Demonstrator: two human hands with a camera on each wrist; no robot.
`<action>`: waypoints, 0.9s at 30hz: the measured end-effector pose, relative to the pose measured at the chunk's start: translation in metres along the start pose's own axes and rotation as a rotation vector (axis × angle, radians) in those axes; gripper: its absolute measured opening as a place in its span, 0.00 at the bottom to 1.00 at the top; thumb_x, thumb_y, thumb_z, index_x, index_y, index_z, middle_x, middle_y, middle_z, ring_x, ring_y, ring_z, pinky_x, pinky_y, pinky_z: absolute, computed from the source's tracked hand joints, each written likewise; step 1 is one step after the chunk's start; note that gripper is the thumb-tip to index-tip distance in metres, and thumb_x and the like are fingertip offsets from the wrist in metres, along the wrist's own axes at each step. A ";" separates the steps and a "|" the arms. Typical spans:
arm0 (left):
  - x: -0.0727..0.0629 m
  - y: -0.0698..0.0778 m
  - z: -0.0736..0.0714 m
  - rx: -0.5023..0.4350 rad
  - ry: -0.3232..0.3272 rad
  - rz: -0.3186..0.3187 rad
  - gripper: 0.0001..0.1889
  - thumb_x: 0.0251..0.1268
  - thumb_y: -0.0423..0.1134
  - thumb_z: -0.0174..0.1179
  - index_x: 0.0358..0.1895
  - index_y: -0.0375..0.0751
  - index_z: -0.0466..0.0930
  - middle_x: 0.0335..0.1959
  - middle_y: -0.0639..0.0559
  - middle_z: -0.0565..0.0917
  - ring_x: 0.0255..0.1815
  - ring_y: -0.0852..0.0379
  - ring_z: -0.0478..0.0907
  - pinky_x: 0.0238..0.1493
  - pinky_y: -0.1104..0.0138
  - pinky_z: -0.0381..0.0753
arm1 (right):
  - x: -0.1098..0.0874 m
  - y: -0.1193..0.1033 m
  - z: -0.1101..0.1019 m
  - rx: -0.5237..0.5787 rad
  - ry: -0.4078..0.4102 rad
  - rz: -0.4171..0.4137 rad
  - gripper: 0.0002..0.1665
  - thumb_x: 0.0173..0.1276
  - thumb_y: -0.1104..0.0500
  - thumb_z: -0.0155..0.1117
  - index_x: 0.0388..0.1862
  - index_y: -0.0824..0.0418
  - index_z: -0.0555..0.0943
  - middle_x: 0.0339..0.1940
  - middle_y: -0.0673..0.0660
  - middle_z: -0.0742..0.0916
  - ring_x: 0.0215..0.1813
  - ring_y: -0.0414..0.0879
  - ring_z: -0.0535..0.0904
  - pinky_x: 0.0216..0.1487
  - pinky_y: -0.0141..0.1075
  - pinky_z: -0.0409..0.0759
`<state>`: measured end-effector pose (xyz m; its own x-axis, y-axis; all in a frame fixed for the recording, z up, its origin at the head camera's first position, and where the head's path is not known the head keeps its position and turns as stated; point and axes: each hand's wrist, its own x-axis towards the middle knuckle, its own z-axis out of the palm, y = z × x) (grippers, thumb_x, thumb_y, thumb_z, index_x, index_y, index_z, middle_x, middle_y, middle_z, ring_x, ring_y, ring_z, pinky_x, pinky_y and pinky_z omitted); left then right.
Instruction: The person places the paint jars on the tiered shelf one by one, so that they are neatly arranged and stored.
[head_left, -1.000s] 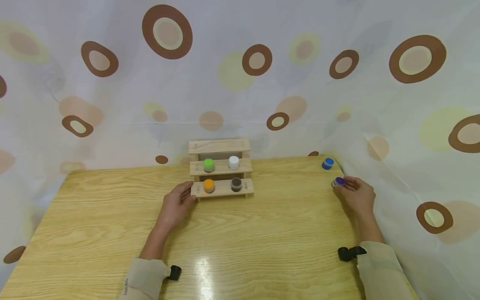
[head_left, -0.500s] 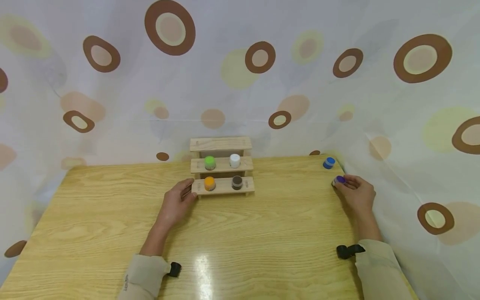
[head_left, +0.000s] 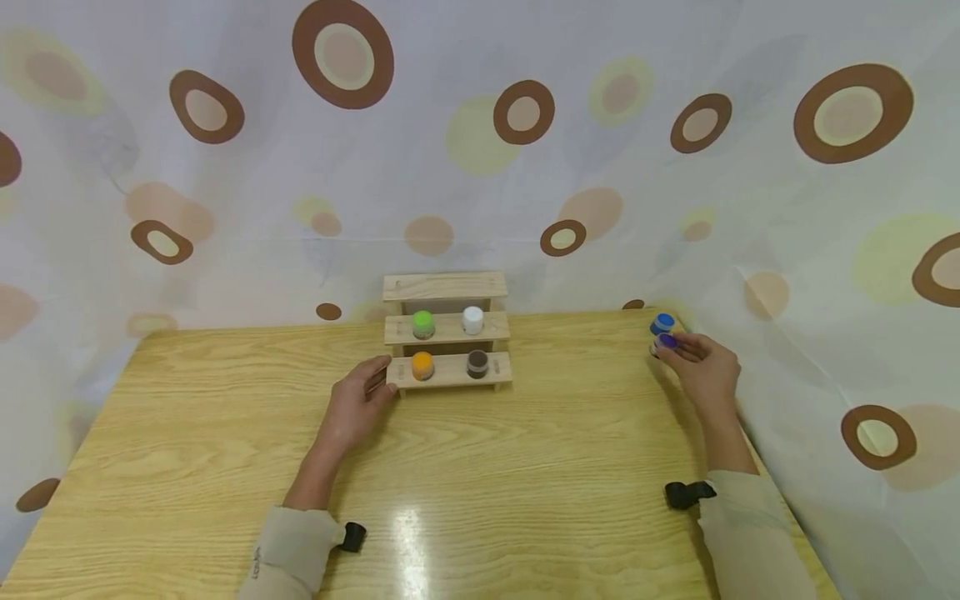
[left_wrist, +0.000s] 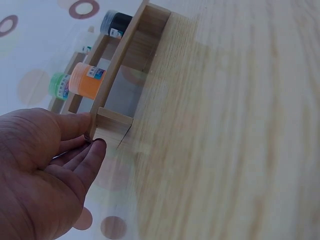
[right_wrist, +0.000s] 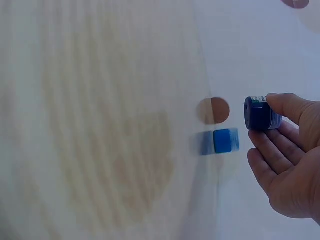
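Observation:
A small paint jar with a purple lid [head_left: 663, 343] is pinched between the thumb and fingers of my right hand [head_left: 708, 371]. In the right wrist view this paint jar [right_wrist: 259, 115] looks dark blue and is held above the table. A blue paint jar [head_left: 662, 323] stands just behind it at the table's far right corner. My left hand [head_left: 357, 407] holds the left end of the lowest step of a three-step wooden rack [head_left: 448, 372], thumb and fingers at that end. Orange [head_left: 422, 365] and black [head_left: 477, 363] jars stand on this step.
Green [head_left: 423, 324] and white [head_left: 472, 320] jars stand on the rack's middle step. The top step [head_left: 445, 286] is bare wood. A patterned cloth [head_left: 427, 167] hangs behind the wood-grain table [head_left: 540, 467] and along its right side.
My right hand has picked the purple-lidded jar up off the table and moved it slightly up and left, nearer the blue jar. My left hand stays at the rack.

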<state>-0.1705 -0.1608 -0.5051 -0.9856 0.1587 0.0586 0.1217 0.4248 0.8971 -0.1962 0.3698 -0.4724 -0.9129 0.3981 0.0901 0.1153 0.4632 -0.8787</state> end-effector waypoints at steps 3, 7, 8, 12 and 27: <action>0.000 0.000 0.000 0.002 -0.001 -0.001 0.28 0.80 0.30 0.59 0.78 0.27 0.65 0.77 0.31 0.70 0.75 0.35 0.72 0.72 0.52 0.79 | 0.001 -0.009 0.004 -0.004 -0.021 -0.016 0.32 0.69 0.53 0.78 0.67 0.68 0.82 0.63 0.69 0.86 0.42 0.22 0.81 0.45 0.17 0.85; 0.000 0.000 0.000 0.006 -0.001 0.003 0.28 0.80 0.30 0.59 0.78 0.27 0.65 0.77 0.31 0.70 0.75 0.34 0.72 0.72 0.52 0.79 | 0.003 -0.022 0.011 0.015 -0.043 -0.065 0.32 0.69 0.54 0.78 0.67 0.67 0.82 0.63 0.69 0.86 0.43 0.23 0.82 0.47 0.18 0.85; 0.000 0.000 0.000 0.005 0.000 0.004 0.28 0.80 0.30 0.59 0.78 0.27 0.65 0.77 0.31 0.70 0.75 0.34 0.72 0.72 0.52 0.79 | 0.003 -0.026 0.013 0.022 -0.045 -0.081 0.31 0.69 0.55 0.78 0.67 0.67 0.83 0.63 0.69 0.86 0.43 0.23 0.83 0.47 0.18 0.85; -0.001 0.000 0.000 0.003 0.001 0.004 0.28 0.80 0.30 0.59 0.78 0.27 0.65 0.76 0.30 0.70 0.75 0.34 0.72 0.73 0.52 0.78 | 0.000 -0.042 0.023 0.031 -0.066 -0.141 0.29 0.70 0.55 0.78 0.66 0.67 0.83 0.61 0.69 0.87 0.45 0.25 0.83 0.48 0.19 0.85; 0.000 0.001 -0.001 -0.025 0.004 -0.002 0.28 0.79 0.30 0.60 0.77 0.26 0.66 0.76 0.31 0.70 0.75 0.35 0.72 0.72 0.54 0.79 | -0.001 -0.092 0.065 0.016 -0.176 -0.267 0.29 0.70 0.52 0.78 0.65 0.64 0.85 0.57 0.65 0.89 0.46 0.35 0.86 0.45 0.18 0.84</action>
<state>-0.1707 -0.1617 -0.5039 -0.9864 0.1537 0.0582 0.1164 0.4032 0.9077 -0.2318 0.2753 -0.4218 -0.9639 0.1206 0.2376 -0.1425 0.5199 -0.8422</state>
